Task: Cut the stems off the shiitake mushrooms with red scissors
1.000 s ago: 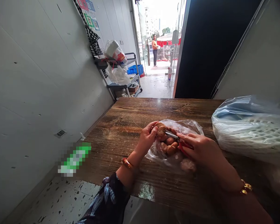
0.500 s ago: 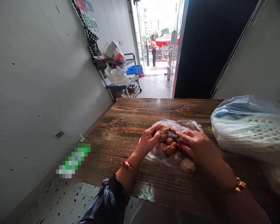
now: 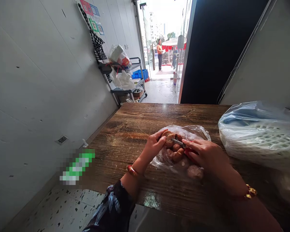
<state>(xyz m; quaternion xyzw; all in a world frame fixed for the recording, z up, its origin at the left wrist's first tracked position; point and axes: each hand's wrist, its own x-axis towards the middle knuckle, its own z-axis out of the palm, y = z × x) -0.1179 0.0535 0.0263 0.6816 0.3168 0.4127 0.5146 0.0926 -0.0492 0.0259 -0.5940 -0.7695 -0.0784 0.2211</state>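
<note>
Between the thumb and fingers of my left hand [image 3: 152, 145] is a brown mushroom [image 3: 169, 138], its pale underside partly showing. My right hand [image 3: 206, 154] grips a pair of scissors [image 3: 178, 141] by the red handles, which its fingers partly hide. The metal blades point left and touch or nearly touch the mushroom's pale side. Just below, several brown mushrooms [image 3: 178, 155] lie in a clear plastic bag [image 3: 166, 165] spread on the wooden table.
At the right of the wooden table [image 3: 125, 132] sits a large clear bag [image 3: 253, 135] with white netting inside. A wall runs along the left. Beyond the table stand a loaded cart [image 3: 125, 91] and a doorway, with a person [image 3: 159, 53] outside.
The scissors' blades have come closer together beside the mushroom. Both hands stay in nearly the same place. Another figure now shows outside the doorway, and the view has shifted slightly.
</note>
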